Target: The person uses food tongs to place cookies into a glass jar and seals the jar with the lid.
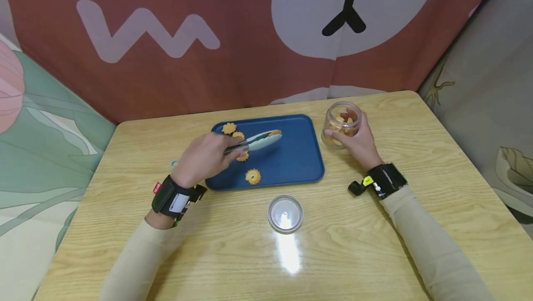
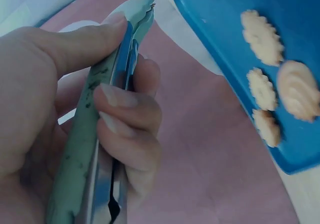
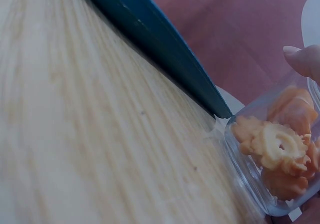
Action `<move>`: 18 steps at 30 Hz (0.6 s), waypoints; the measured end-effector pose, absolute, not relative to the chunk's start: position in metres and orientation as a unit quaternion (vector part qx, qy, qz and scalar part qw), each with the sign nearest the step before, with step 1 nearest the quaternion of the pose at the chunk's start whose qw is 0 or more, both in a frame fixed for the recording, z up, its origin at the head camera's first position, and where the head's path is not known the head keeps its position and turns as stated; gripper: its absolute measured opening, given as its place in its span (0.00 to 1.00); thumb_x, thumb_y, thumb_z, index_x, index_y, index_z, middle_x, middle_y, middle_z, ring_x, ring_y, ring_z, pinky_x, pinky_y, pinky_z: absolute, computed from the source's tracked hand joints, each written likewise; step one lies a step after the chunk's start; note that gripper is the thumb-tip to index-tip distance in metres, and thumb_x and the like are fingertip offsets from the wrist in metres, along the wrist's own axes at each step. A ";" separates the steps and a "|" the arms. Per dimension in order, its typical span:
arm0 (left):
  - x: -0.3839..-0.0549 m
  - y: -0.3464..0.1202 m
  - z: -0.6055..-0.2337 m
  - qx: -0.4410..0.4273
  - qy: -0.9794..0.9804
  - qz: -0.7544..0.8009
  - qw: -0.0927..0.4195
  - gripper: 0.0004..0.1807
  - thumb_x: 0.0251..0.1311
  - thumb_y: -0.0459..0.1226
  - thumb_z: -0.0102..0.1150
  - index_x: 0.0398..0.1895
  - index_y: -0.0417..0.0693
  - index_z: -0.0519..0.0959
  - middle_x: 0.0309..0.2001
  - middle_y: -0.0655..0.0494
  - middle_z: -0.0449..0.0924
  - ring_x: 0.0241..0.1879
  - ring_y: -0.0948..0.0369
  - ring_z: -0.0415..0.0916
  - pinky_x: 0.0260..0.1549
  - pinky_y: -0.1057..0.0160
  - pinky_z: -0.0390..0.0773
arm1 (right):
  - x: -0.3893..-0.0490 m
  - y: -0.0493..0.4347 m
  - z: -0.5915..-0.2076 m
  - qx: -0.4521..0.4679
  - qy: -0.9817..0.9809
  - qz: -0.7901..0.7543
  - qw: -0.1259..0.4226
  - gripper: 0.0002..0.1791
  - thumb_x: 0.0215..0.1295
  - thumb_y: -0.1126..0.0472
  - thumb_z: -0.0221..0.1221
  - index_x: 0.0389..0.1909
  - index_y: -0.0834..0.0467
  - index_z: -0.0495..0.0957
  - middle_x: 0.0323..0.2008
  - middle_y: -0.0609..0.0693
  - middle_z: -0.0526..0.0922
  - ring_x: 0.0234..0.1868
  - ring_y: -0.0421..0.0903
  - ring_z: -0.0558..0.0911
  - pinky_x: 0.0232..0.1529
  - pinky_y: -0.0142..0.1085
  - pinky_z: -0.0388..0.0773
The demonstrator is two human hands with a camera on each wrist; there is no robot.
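Observation:
My left hand grips light-green and metal tongs over the blue tray. Between the tong tips, a golden cookie shows in the head view. Several flower-shaped cookies lie on the tray's left part, some partly hidden behind the left hand. To the right of the tray, my right hand holds a clear jar round its side, thumb toward the front. In the right wrist view, several cookies sit inside the jar, and only part of that hand shows.
A clear round lid lies on the wooden table in front of the tray. Behind the table's far edge hangs a reddish-brown cloth with a printed animal face. Patterned cloths hang on both sides.

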State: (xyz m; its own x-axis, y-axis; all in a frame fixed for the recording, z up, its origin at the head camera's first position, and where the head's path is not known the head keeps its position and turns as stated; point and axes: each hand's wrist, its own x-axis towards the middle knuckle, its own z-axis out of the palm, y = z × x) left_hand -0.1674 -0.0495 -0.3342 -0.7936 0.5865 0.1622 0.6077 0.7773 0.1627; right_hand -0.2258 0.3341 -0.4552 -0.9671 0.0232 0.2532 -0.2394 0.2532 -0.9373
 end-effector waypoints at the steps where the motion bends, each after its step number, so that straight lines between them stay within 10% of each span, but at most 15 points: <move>1: -0.168 -0.047 -0.333 -0.323 -0.939 -0.106 0.055 0.17 0.58 0.51 0.61 0.47 0.55 0.82 0.18 0.65 0.73 0.16 0.66 0.65 0.10 0.64 0.64 | -0.226 0.334 -0.455 0.070 -0.783 0.608 0.109 0.45 0.49 0.54 0.71 0.65 0.42 0.56 0.59 0.52 0.67 0.59 0.47 0.65 0.56 0.45 0.64; 18: -0.190 0.017 -0.301 -0.370 -0.922 -0.073 0.086 0.21 0.60 0.51 0.59 0.52 0.51 0.79 0.17 0.60 0.69 0.13 0.65 0.64 0.10 0.65 0.61 | -0.227 0.334 -0.455 0.062 -0.783 0.609 0.112 0.46 0.48 0.53 0.72 0.66 0.47 0.55 0.59 0.53 0.67 0.60 0.46 0.65 0.57 0.46 0.63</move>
State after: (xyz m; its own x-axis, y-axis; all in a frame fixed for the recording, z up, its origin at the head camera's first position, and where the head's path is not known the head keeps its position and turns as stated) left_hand -0.1899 0.0173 -0.3008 -0.7109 0.6704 0.2129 0.6954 0.7151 0.0703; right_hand -0.2273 0.3337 -0.4549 -0.9673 0.0380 0.2507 -0.2336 0.2508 -0.9394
